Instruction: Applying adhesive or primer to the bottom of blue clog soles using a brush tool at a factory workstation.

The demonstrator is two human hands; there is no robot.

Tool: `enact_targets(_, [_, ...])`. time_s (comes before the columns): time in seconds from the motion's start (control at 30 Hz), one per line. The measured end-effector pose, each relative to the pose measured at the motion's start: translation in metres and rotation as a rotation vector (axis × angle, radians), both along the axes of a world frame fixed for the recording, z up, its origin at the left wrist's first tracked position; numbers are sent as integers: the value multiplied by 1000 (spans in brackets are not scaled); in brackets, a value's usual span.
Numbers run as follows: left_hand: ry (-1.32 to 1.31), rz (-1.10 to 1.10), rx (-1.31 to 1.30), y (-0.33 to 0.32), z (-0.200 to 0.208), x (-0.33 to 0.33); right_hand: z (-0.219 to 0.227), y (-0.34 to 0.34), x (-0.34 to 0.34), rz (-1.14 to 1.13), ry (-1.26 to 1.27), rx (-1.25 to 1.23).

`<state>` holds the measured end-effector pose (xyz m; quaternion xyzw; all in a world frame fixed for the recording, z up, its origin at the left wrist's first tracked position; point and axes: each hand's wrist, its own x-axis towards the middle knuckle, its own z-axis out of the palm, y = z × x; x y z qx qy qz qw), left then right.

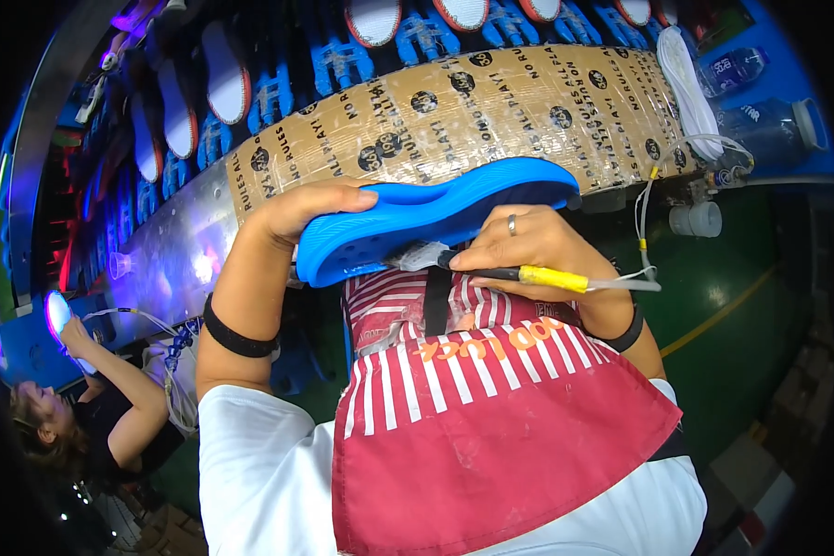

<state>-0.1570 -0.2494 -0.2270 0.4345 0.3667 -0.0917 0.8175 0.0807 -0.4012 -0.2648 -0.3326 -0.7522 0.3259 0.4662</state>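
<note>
A bright blue shoe sole point(445, 196) is held tilted in front of my apron. My left hand point(298, 211) grips its left end, thumb over the upper edge and the other fingers hidden behind it. My right hand point(528, 243), with a ring on one finger, is closed around a brush point(551, 278) that has a black and yellow handle. The brush's pale wet bristles point(423, 256) touch the inner face of the sole near its lower edge. From the handle's end a thin clear tube point(641, 284) loops up toward the bench.
Beyond my hands runs a ledge covered in printed cardboard point(473, 107). Behind it, white-faced shoe parts point(227, 79) stand among blue holders point(343, 60). At the right are a white shoe part point(688, 88) and plastic bottles point(769, 130). A co-worker point(111, 398) holds a shoe part at left.
</note>
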Motion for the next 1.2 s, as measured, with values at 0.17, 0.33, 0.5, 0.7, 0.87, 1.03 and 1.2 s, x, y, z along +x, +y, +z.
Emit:
enact_targets(0.17, [12,27,8,3,4,-8,2,-6,12,46,-26,-86])
enact_targets(0.33, [44,123,48,1,16,-8,-3,1,8,-42,-34,5])
enact_targets(0.5, [22,208,31,11,7,-28,2,-6,19,9,-57,-119])
enact_targets(0.7, [-85,506,67,-4,-2,-22,1,1,18,-137,-52,-62])
enact_targets(0.87, [-326,679,-110,-3,-38,-18,11,-2,29,-207,41,-53])
enact_targets(1.03, [-659,920,122,-17,-47,-7,5,-3,37,-316,55,-21])
enact_targets(1.2, [-906,797,-205,-18,-61,-20,2,-7,37,-327,138,-43])
